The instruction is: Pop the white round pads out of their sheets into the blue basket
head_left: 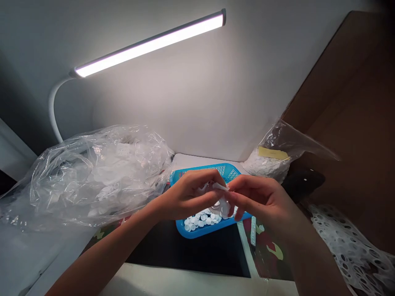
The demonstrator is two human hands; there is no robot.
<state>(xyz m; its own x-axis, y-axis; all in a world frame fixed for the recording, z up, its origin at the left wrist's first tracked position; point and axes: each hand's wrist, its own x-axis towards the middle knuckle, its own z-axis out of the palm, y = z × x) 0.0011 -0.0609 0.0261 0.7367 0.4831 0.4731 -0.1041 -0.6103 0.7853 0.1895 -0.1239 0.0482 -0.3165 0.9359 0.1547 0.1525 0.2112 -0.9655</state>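
Note:
Above a blue plastic basket [193,235], my left hand [193,195] and my right hand [262,201] meet, fingertips almost touching. Both are closed in a pinch on a thin, translucent white plastic piece [221,209]; its exact kind is hard to make out, since the fingers cover much of it. Small round white caps [200,220] lie loose in the basket, below my left hand. The basket's far side shows a pattern of small holes, and my hands hide its middle.
A large clear bag of white plastic pieces [101,176] fills the left. At the right back stands a bag of small white pieces [268,164] with a yellow label. White perforated sheeting [348,246] lies lower right, near a cutter-like tool [253,232]. A lit lamp [151,45] hangs overhead.

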